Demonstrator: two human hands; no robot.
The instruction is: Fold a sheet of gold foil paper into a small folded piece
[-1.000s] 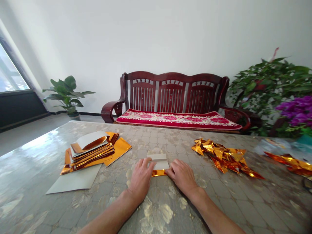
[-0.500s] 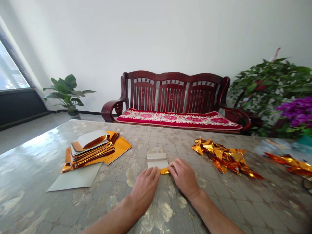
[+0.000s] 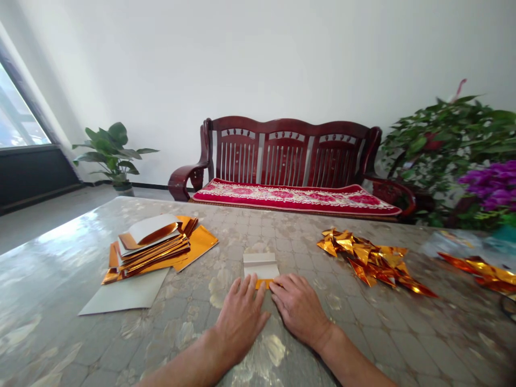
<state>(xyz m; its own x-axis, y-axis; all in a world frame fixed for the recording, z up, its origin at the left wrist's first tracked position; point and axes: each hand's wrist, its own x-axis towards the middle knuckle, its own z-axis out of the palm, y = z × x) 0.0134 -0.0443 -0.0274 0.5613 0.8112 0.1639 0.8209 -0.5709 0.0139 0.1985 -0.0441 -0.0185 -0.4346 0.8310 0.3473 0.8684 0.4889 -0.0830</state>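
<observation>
A small folded sheet of paper (image 3: 260,266), white on top with a gold foil edge toward me, lies on the patterned table (image 3: 60,279). My left hand (image 3: 241,313) rests palm down with its fingertips pressing the sheet's near gold edge. My right hand (image 3: 299,307) lies flat beside it, fingers stretched toward the same edge. Both hands press the paper down; neither grips it.
A stack of gold and white sheets (image 3: 155,245) and one loose white sheet (image 3: 124,293) lie at the left. A heap of folded gold pieces (image 3: 371,260) sits at the right, with more gold foil (image 3: 479,269) at the far right. Behind stand a wooden bench (image 3: 286,166) and potted plants (image 3: 447,156).
Both hands have drawn back toward me along the sheet. My right hand went from pinching the gold edge to lying flat, and the left fingertips now sit on that edge.
</observation>
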